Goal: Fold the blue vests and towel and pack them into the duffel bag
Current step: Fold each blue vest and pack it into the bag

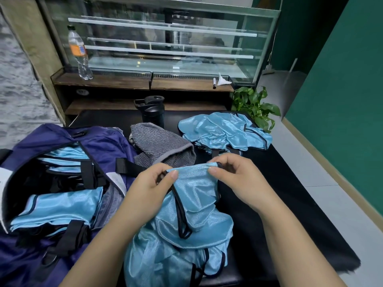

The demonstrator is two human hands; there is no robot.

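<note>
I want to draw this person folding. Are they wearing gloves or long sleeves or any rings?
No gloves and no rings that show. The left hand and the right hand are both bare. The forearms are bare too, all the way to the bottom edge of the picture, so no sleeves, watch or bracelet can be seen.

Two bare forearms came into view from the bottom edge, each ending in a hand. The left hand (148, 183) and the right hand (238, 179) wore no gloves, rings or watch, and no bracelet showed at either wrist. No sleeve reached as far as the frame showed; both arms were uncovered up to the picture's edge. The fingernails were short and unpainted, plain on the thumbs that faced the camera. No other part of the person showed.
</note>
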